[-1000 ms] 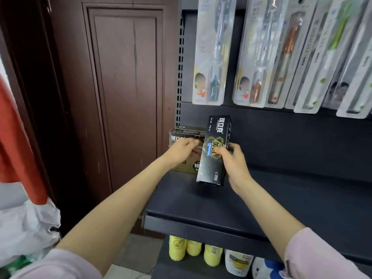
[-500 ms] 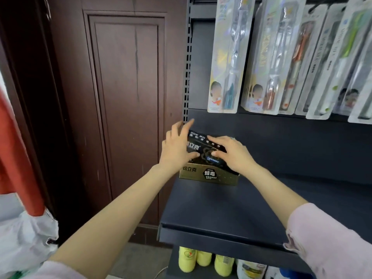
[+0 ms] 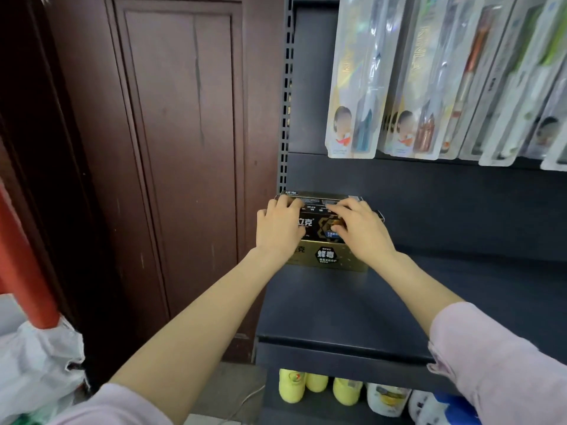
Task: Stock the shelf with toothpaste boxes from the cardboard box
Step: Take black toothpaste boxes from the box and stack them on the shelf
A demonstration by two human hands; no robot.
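My left hand (image 3: 280,230) and right hand (image 3: 360,230) lie flat, fingers straight, pressing on the black toothpaste box (image 3: 319,223); neither grips it. It lies lengthwise on top of a gold toothpaste box (image 3: 329,256), both at the back left corner of the dark shelf (image 3: 337,308), tight to the slotted upright (image 3: 287,96). Bare shelf runs off to my right and toward the front edge. The gold box's front reads 蜂毒; the black one shows 立克. Packaged toothbrushes (image 3: 356,78) hang above.
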